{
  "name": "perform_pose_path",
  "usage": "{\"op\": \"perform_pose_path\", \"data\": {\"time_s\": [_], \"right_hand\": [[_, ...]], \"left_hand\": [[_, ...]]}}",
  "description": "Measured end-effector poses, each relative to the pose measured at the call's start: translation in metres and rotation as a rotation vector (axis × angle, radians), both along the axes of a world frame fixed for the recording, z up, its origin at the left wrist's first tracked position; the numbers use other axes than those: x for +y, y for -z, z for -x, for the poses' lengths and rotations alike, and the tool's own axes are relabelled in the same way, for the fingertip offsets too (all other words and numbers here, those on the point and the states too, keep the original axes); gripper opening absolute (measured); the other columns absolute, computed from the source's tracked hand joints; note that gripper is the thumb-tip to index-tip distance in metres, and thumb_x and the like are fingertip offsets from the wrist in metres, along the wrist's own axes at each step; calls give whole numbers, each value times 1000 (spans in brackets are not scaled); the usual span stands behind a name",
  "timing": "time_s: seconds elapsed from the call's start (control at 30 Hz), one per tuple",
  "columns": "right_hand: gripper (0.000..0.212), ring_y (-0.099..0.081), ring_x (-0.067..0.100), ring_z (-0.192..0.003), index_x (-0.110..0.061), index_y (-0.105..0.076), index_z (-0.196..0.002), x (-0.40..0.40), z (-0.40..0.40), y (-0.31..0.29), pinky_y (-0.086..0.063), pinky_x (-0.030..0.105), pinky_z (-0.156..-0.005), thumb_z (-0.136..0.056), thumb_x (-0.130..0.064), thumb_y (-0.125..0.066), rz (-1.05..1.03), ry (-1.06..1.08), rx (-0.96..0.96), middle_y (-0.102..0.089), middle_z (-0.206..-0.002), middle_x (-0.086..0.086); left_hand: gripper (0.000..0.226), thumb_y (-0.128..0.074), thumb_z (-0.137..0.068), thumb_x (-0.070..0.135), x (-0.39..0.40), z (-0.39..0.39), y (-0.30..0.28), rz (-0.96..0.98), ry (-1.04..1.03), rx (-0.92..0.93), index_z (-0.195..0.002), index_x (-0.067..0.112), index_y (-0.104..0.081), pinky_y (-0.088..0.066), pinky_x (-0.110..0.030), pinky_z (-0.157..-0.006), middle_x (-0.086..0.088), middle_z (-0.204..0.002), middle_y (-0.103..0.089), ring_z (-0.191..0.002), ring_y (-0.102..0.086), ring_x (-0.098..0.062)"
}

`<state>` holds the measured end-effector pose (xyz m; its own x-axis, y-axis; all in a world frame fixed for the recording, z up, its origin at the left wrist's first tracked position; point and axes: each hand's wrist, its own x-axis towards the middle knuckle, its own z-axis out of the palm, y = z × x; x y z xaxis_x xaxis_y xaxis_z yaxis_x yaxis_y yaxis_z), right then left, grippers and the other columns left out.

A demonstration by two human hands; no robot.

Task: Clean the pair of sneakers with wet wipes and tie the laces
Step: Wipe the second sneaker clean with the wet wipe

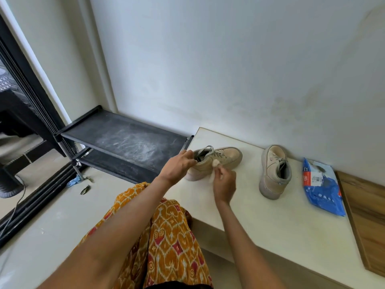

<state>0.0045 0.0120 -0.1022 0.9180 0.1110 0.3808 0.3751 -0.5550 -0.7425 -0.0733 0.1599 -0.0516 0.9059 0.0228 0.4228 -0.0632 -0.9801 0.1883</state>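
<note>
Two beige sneakers stand on a cream ledge. My left hand grips the heel collar of the left sneaker, whose toe points right. My right hand pinches a crumpled white wet wipe against that sneaker's near side. The right sneaker stands apart to the right with its heel toward me and its laces loose. A blue pack of wet wipes lies further right.
A dusty black shoe rack stands left of the ledge against the wall. A wooden board lies at the ledge's right end. A black door frame runs along the left. A blue scrap and leaves lie on the floor.
</note>
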Motion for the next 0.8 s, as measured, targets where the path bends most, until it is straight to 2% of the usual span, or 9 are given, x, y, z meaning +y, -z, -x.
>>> {"op": "perform_pose_path", "data": {"time_s": [0.07,0.13,0.23,0.37,0.47,0.57,0.73,0.8], "right_hand": [[11,-57,24,-80,-13,-72,-94,14,19,3,-47,30,-62,-83,-15,-70,40,-93,-109,-69,-84,3],[10,-58,24,-77,-15,-71,-89,24,21,6,-48,31,-59,-79,-14,-73,39,-80,-102,-70,-83,1],[5,-60,30,-76,-14,-71,-84,29,9,9,-50,36,-60,-80,-18,-73,-27,36,-22,-69,-78,6],[16,-55,26,-87,-18,-73,-94,39,-3,0,-44,34,-69,-85,-31,-68,-166,158,177,-68,-84,7],[16,-56,24,-83,-15,-74,-94,49,5,-2,-47,33,-67,-83,-27,-71,-192,96,121,-70,-85,5],[14,-58,26,-75,-13,-74,-90,40,15,5,-50,36,-65,-79,-21,-75,-116,27,20,-70,-79,7],[15,-58,34,-79,-14,-76,-92,35,-3,-4,-47,38,-72,-79,-21,-74,-127,131,120,-66,-77,15],[11,-57,31,-79,-13,-75,-89,42,1,-6,-51,39,-69,-79,-19,-74,-121,95,61,-68,-78,12]], "left_hand": [[23,-81,-63,-2,8,-2,-3,-17,14,-2,-81,9,-71,-44,-26,-38,-9,-83,-60,-71,-61,-28],[28,-83,-61,-2,13,-2,-4,-29,6,-3,-84,9,-71,-42,-24,-37,-8,-80,-58,-69,-61,-26],[28,-82,-62,-4,12,-4,-1,-18,-12,-21,-85,8,-71,-38,-22,-37,-8,-76,-57,-66,-58,-26],[23,-78,-66,-7,9,-8,4,9,-35,-52,-84,7,-71,-45,-29,-35,-7,-81,-59,-68,-56,-26],[23,-77,-69,-4,11,-7,8,29,-29,-65,-88,8,-71,-46,-31,-36,-7,-82,-58,-70,-55,-26],[26,-78,-69,-3,12,-7,10,31,-35,-70,-91,8,-71,-46,-31,-36,-7,-81,-58,-69,-56,-26],[26,-77,-69,-4,10,-9,11,28,-51,-61,-91,9,-72,-47,-30,-37,-6,-79,-57,-69,-55,-25],[26,-77,-69,-3,14,-11,12,21,-42,-56,-91,10,-72,-46,-32,-36,-5,-79,-57,-69,-54,-25]]}}
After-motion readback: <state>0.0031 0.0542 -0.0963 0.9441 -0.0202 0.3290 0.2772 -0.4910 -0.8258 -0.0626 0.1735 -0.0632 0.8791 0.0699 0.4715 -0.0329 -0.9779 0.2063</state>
